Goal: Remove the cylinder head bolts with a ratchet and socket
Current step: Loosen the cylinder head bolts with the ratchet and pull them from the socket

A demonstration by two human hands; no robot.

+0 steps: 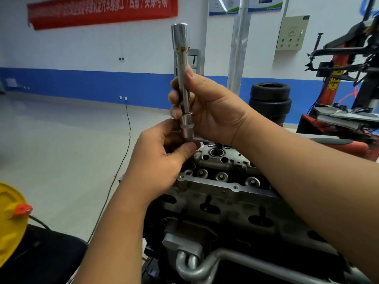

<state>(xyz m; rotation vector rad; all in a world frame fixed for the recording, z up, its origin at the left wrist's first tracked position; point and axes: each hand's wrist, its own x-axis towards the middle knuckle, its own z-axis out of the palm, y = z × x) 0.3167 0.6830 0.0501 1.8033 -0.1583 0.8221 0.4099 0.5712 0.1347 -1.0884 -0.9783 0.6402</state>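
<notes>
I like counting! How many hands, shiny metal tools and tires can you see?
Hands: 2, the left hand and the right hand
Socket extension bar: 1
Stacked tires: 2
Total: 5

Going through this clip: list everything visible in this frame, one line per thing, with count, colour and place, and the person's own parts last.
socket extension: one, silver, held upright at centre, socket end up
cylinder head: one, grey metal, centre right, below the hands
metal pipe: one, silver, bottom centre
tyres: stack of at least two, black, right by the wall
tyre machine: one, red and black, far right
banner: one, red, top left wall
control box: one, beige, upper right wall
cable: one, dark, across the floor
yellow lid: one, yellow, red tab, lower left edge
left hand: pinches the tool's lower end
right hand: grips the extension shaft
</notes>
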